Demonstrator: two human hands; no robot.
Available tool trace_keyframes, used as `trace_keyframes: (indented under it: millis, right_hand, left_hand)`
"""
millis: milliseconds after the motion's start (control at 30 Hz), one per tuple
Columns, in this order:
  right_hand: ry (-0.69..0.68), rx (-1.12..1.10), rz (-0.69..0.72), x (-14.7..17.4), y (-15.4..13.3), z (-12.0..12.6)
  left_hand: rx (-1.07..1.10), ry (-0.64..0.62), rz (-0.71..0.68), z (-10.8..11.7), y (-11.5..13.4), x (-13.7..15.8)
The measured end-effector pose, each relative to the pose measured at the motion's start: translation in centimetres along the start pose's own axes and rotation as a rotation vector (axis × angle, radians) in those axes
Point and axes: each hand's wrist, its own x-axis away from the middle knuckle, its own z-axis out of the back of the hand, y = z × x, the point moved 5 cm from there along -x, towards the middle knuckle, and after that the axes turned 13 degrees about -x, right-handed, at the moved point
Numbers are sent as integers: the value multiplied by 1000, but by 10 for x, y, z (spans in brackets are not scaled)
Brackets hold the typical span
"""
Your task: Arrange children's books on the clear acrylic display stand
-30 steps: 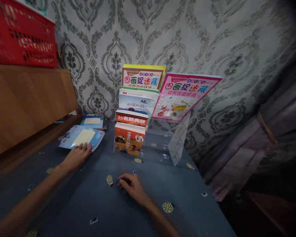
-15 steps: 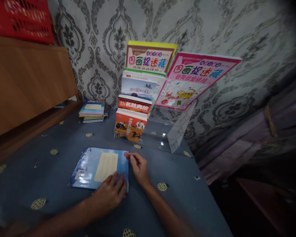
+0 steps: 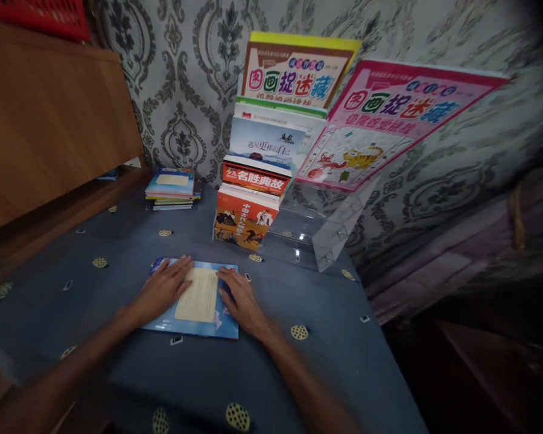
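A blue exercise book (image 3: 226, 330) with a cream label panel lies flat and closed on the dark blue patterned cloth. My left hand (image 3: 165, 286) rests on the left part of its cover, fingers stretched out toward the label. On the right part of the cover lies my right hand (image 3: 241, 298), its fingers spread and the tips near the label's upper right corner. Neither hand grips the book; both palms face down.
Behind the book stands a clear acrylic rack (image 3: 332, 241) holding upright books (image 3: 248, 217) and a tilted pink book (image 3: 389, 120). A small stack of booklets (image 3: 171, 190) sits back left, beside a wooden cabinet (image 3: 58, 114). A red basket (image 3: 40, 15) tops the cabinet.
My left hand has moved from the book's lower right to its left side. My right hand has shifted from the upper right corner onto the cover. The camera view has shifted.
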Motion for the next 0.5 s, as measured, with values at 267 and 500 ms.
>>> trace_keyframes:
  millis: [267, 500]
  right_hand:
    - [-336, 189, -8, -31, -49, -46]
    - [-375, 252, 15, -54, -53, -77]
  left_hand:
    - [-68, 82, 165, -7, -39, 11]
    - [-56, 93, 167, -10, -39, 10]
